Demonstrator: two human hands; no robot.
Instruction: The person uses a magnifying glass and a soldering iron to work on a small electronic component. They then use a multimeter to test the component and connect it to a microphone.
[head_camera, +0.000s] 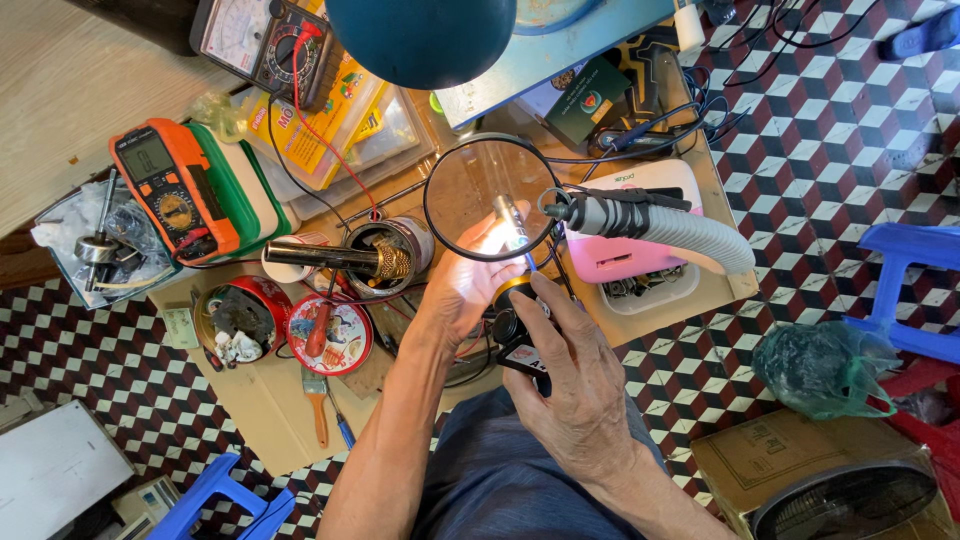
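Note:
My left hand (470, 285) is raised under a round magnifying glass (490, 198) and holds a small metal part, brightly lit, seen through the lens. My right hand (575, 385) grips a small black device with a yellow band (512, 325) just below it, fingers curled over its top. A grey ribbed hose with a black nozzle (650, 225) points at the lens from the right.
An orange digital multimeter (175, 185) and a black analogue meter (262, 40) lie at the left. Round tins (330, 335) hold tools and scraps. A pink-and-white box (640, 255) sits at right. Blue plastic stools (905, 285), a green bag (820, 365) and a cardboard box (800, 465) stand on the patterned floor.

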